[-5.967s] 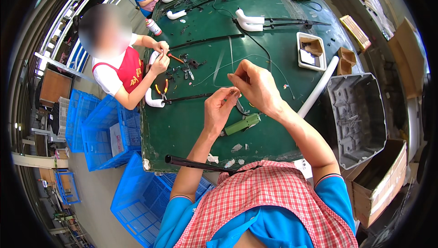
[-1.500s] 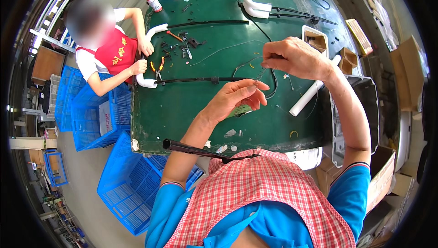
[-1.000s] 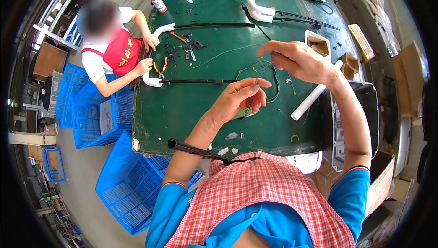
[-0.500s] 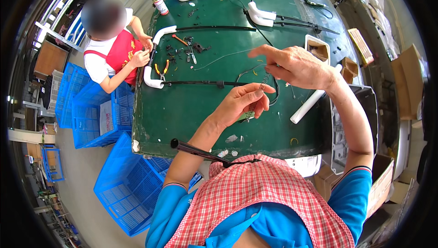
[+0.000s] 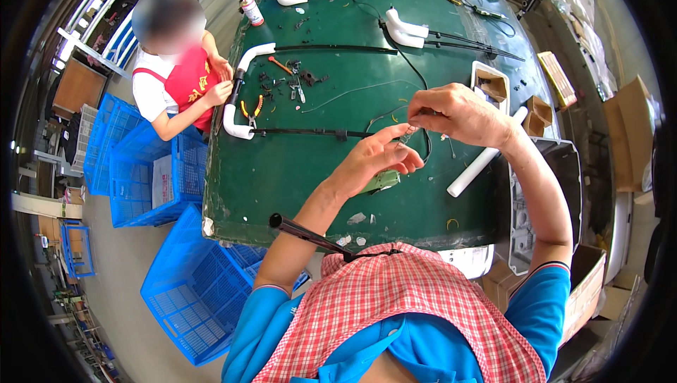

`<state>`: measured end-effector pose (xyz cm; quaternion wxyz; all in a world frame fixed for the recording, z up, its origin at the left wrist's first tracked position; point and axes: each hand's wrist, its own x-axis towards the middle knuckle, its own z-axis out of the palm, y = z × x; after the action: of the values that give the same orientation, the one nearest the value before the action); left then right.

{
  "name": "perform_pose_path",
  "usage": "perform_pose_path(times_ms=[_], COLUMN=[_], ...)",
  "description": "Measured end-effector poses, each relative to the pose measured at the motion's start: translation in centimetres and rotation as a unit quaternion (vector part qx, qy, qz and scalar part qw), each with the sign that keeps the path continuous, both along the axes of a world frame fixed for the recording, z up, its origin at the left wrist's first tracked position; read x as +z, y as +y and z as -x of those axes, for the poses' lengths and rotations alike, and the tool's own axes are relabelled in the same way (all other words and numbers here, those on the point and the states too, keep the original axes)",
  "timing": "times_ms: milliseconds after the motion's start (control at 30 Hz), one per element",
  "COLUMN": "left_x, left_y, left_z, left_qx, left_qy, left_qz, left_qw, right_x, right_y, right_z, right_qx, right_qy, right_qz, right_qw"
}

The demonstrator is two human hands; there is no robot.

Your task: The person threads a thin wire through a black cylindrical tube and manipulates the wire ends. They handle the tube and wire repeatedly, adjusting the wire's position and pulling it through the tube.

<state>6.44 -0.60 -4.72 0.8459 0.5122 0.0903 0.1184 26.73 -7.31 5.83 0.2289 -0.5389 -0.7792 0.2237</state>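
Note:
My left hand (image 5: 375,161), fingers bent, is closed on a thin coiled metal strand (image 5: 403,139) that looks like a spring. From under its palm a green piece (image 5: 383,181) sticks out; whether it is gripped or just lies beneath is not clear. My right hand (image 5: 462,114) pinches close by the left index fingertip, at the upper end of the strand. Both hands are above the green table (image 5: 338,200). A black cable (image 5: 427,145) curves on the table just past them.
At left, a co-worker in a red apron handles a black pole with white foam-covered bends (image 5: 240,124). Pliers (image 5: 252,109) and small black parts lie nearby. To my right are a white foam tube (image 5: 469,171), a grey housing (image 5: 523,228) and small boxes (image 5: 539,109). Blue crates (image 5: 204,291) stand left.
My right hand has come down from a pointing pose into a pinch at the left fingertips. The coiled strand shows less, and more of the green piece shows below my left hand.

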Motion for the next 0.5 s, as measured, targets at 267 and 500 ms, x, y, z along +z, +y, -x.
perform_pose_path(times_ms=[267,500], left_x=[-5.0,-9.9], left_y=[0.6,0.0], left_z=[3.5,8.4], left_qx=[-0.008,0.031], left_qy=[0.092,0.183], left_qz=[-0.025,-0.266], left_qw=[0.995,0.946], right_x=[-0.4,4.8], right_y=[0.4,0.4], right_z=[-1.3,-3.4], right_qx=[0.001,-0.058], right_qy=[0.001,-0.044], right_qz=[-0.010,-0.058], right_qw=[1.000,0.996])
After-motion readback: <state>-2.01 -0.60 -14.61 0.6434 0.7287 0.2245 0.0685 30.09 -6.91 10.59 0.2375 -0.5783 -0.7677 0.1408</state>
